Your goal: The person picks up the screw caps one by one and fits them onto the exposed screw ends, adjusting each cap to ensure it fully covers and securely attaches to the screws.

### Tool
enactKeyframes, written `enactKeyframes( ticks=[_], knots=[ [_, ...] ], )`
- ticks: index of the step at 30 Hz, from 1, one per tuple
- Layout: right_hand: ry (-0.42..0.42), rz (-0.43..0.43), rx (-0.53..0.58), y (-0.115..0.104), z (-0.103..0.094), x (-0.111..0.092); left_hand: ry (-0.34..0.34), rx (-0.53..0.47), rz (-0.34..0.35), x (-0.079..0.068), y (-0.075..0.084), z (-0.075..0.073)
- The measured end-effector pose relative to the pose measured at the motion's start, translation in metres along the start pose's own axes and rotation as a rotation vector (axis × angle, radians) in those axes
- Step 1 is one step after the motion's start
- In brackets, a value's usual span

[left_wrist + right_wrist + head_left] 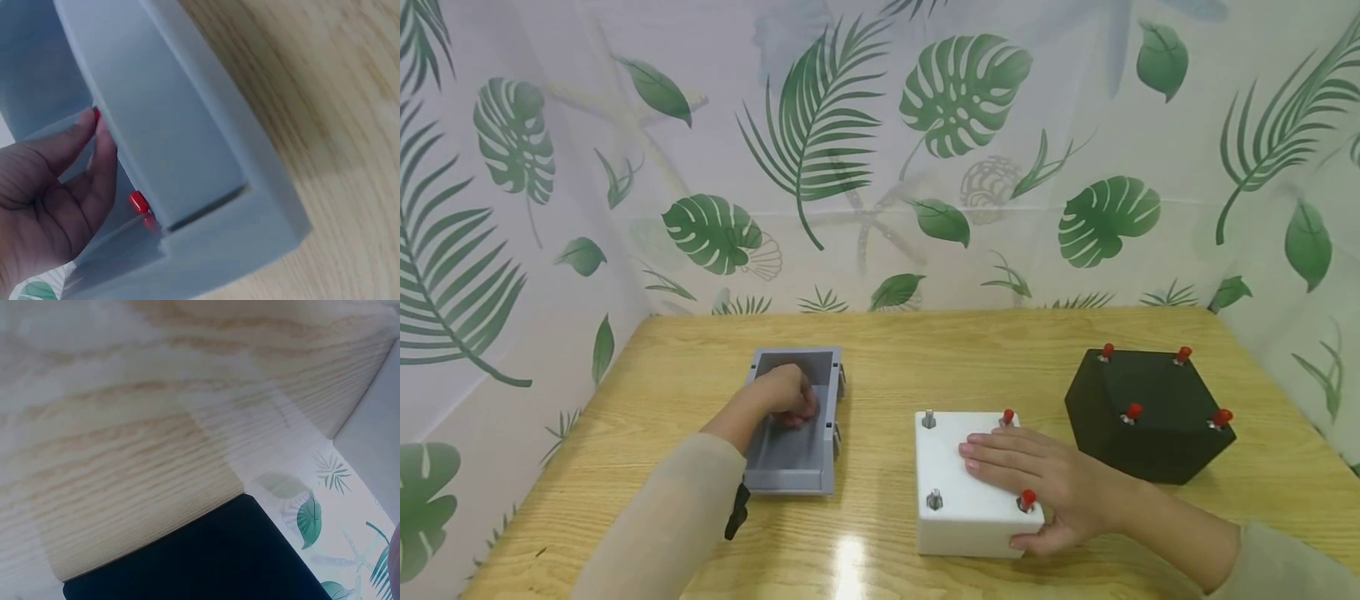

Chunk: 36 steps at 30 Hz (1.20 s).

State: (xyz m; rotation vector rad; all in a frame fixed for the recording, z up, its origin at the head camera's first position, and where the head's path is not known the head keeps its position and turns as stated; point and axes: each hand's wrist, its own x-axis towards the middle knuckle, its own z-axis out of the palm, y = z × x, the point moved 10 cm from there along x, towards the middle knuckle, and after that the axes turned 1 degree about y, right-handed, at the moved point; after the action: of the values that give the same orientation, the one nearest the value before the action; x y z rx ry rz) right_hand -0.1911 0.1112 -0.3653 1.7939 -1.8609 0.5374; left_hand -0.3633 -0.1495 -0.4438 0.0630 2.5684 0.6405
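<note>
My left hand [790, 396] reaches down into a grey plastic bin [786, 481]. In the left wrist view, its thumb and index finger pinch a small red cap [97, 114], mostly covered by the fingertips. Another red cap [139, 201] lies in the bin below them. The right hand [1052, 479] rests with straight fingers across the top of a white box [951, 467], its thumb down against the near right side. Two bare metal bolts [934, 500] stick up on the box's left side. On its right side, red caps [1027, 498] cover two others.
To the right stands a black block [1157, 396] with red-capped bolts at its top corners; the right wrist view shows part of its dark surface. A leaf-printed cloth [865, 167] rises behind the wooden table [880, 350] and along its sides.
</note>
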Motion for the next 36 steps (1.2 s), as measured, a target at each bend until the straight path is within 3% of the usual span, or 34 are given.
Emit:
enactKeyframes(
  ticks=[6,10,17,27,36],
  knots=[
    [-0.002,0.005,0.008,0.0,0.0,0.0,-0.132,-0.119,-0.018,-0.004,0.001,0.014],
    [-0.01,0.011,0.012,0.0,0.0,0.0,-0.131,-0.173,-0.064,-0.004,-0.003,0.017],
    [-0.002,0.012,0.02,0.001,0.001,0.0,-0.121,-0.285,-0.081,-0.002,-0.007,0.02],
    [-0.015,0.012,0.013,-0.001,0.002,0.001,-0.164,-0.321,-0.079,-0.006,-0.008,0.019],
    [-0.028,0.018,0.003,0.001,0.001,-0.002,-0.282,-0.262,-0.017,-0.021,0.001,0.008]
  ],
)
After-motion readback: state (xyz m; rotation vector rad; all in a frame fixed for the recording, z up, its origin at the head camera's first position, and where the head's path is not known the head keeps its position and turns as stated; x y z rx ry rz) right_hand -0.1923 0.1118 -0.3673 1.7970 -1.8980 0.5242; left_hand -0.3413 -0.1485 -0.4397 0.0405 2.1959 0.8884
